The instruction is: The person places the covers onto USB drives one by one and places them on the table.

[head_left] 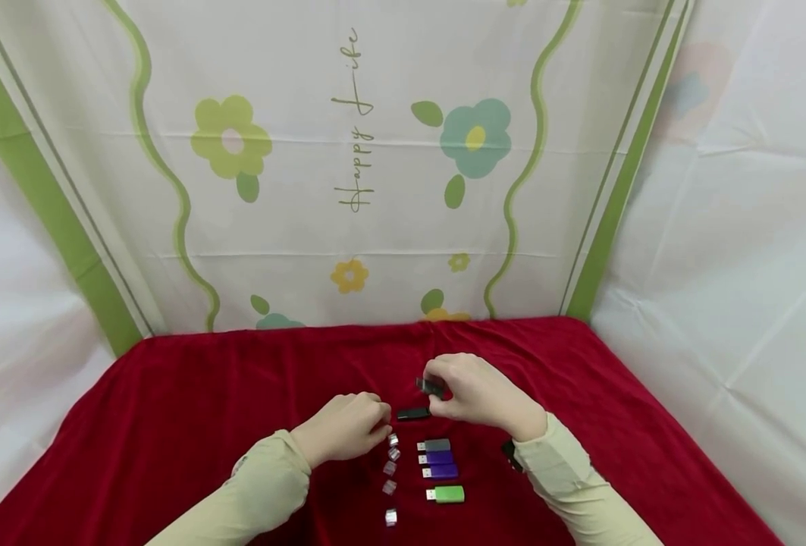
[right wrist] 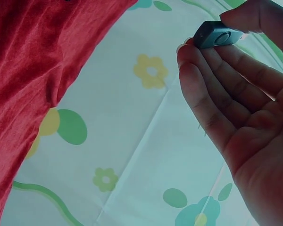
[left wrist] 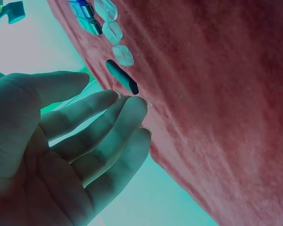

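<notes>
My right hand pinches a dark USB stick between thumb and fingertips, above the cloth. A black USB stick lies below it on the cloth, just beyond the fingers of my left hand. In the left wrist view the left fingers are gently bent with nothing between them. Nearer me, clear caps form a rough column beside the left hand. To their right lie a grey USB stick, two purple USB sticks and a green USB stick, their metal plugs pointing left.
A red cloth covers the table. Partly hidden by the right sleeve is a dark object, its kind unclear. A white curtain with printed flowers hangs behind the table's far edge, with white fabric at both sides.
</notes>
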Demonstrator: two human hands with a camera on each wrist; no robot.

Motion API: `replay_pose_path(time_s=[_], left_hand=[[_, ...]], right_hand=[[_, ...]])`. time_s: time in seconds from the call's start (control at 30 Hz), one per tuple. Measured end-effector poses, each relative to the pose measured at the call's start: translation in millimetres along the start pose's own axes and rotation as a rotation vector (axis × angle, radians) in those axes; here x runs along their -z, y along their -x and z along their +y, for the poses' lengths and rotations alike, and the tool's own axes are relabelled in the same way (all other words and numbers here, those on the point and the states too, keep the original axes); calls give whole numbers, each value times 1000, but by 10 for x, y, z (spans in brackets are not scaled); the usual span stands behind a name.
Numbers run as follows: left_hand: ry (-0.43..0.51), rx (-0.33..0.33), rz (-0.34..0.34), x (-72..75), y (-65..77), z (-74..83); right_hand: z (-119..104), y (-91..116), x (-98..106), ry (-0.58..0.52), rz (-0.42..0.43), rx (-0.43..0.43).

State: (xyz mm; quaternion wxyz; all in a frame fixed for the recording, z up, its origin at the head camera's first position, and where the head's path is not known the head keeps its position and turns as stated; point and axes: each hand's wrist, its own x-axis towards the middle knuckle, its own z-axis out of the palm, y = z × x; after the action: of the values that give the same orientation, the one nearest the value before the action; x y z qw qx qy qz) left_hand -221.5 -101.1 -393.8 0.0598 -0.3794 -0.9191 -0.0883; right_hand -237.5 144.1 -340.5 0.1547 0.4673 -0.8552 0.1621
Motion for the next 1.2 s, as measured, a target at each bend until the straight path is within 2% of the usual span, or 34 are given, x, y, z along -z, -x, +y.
replay_pose_path(time_s=[0.2,0.47,0.7,1.2], left_hand=[[-27,12,-33,-50,-73,-38],[-4,-14,-47,-40,-86,12],[-29,-24,-53,-111,-112,-24],[-72,-93,-60,-118,-152,-36]], right_hand=[[-12,-24,40,9,34,18],[-74,-33,54,7,51,67],[-122,-29,70,23,72,82],[-153,-34,70,20,51,66]])
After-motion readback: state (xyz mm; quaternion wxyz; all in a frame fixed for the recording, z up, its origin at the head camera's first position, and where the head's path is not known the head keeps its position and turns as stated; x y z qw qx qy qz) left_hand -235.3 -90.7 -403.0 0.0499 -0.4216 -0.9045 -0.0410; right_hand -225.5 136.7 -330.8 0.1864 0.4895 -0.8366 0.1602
